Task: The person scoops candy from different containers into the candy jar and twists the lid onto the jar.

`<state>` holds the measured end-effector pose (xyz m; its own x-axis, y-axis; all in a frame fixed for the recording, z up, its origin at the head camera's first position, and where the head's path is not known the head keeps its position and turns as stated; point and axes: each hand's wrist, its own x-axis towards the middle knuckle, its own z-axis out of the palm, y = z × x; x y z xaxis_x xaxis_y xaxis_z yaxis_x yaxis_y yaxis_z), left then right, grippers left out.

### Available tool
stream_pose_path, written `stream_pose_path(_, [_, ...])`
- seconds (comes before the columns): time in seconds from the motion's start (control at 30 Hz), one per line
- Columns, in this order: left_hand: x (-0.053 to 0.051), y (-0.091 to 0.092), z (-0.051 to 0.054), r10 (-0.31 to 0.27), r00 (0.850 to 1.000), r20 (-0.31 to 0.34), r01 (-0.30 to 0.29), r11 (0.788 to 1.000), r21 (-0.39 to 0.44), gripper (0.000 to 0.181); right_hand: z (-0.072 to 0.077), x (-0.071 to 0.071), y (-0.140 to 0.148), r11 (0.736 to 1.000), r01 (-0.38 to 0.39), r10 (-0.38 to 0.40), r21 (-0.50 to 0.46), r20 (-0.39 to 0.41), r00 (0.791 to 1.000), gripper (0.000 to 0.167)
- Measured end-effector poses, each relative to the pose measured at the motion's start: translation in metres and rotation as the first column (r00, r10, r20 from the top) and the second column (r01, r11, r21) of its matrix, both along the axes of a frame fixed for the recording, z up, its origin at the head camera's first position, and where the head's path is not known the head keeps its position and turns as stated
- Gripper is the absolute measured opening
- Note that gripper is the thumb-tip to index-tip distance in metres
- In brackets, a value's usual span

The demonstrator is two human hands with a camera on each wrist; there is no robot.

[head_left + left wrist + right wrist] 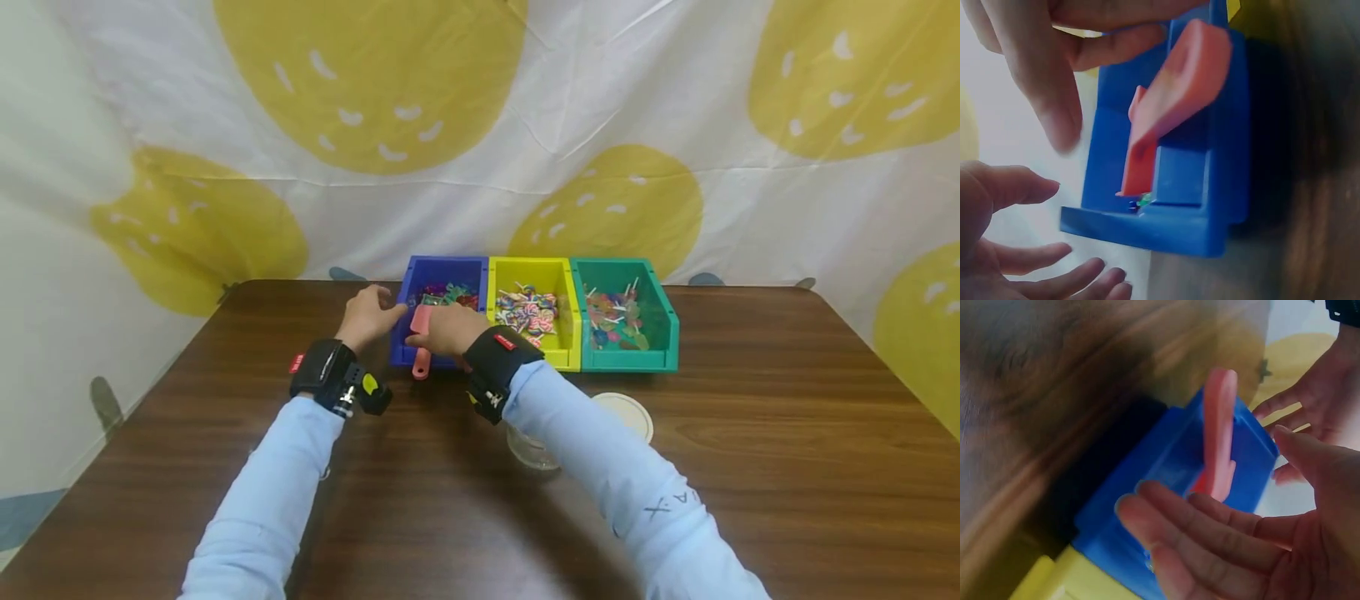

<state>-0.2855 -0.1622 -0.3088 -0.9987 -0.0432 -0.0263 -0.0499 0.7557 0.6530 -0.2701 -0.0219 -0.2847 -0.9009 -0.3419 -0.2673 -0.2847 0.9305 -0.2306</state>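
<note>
A pink scoop leans in the blue bin, its handle sticking out over the front wall. My right hand hovers over this bin beside the scoop, fingers extended and thumb apart; in the right wrist view nothing is held between them. To the left of the bin is my left hand, fingers spread and apart from the scoop. Small colourful pieces lie inside the blue bin, partly hidden by the right hand.
A yellow bin with swirl lollipops and a green bin with clear-coloured lollipops adjoin the blue one on the right. A clear jar and a white round lid lie nearer on the wooden table, partly behind the right sleeve.
</note>
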Motion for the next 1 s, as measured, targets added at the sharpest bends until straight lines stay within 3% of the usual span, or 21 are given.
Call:
stream_pose_path(0.33, [0.001,0.003,-0.016,0.002,0.997,0.081,-0.008,0.998,0.068,0.046,-0.014,0.001,-0.014,0.994,0.099,-0.096,0.052,-0.065,0.993,0.05])
stream_pose_path(0.47, [0.001,0.003,-0.02,0.002,0.999,0.046,-0.005,0.997,0.077,0.045,-0.017,0.002,-0.014,0.994,0.101,-0.097,0.039,-0.087,0.991,0.041])
stream_pose_path(0.63, [0.0,0.004,-0.024,0.0,1.0,0.023,-0.002,0.996,0.093,0.044,-0.017,-0.002,-0.006,0.996,0.08,-0.081,-0.031,-0.039,0.996,0.03])
stream_pose_path(0.93, [-0.003,0.001,-0.031,-0.027,1.0,-0.004,0.027,0.99,0.136,0.046,-0.005,-0.022,0.006,0.999,0.046,-0.047,-0.026,-0.041,0.998,0.026])
stream_pose_path(0.97, [-0.003,0.0,-0.032,-0.03,1.0,-0.006,0.03,0.99,0.139,0.046,-0.014,-0.033,0.008,0.999,0.017,-0.02,-0.042,-0.073,0.997,0.023])
stream_pose_path(1.0, [-0.003,0.0,-0.033,-0.032,0.999,-0.007,0.033,0.989,0.144,0.046,-0.014,-0.036,0.009,1.0,-0.002,0.001,-0.012,-0.097,0.995,0.022])
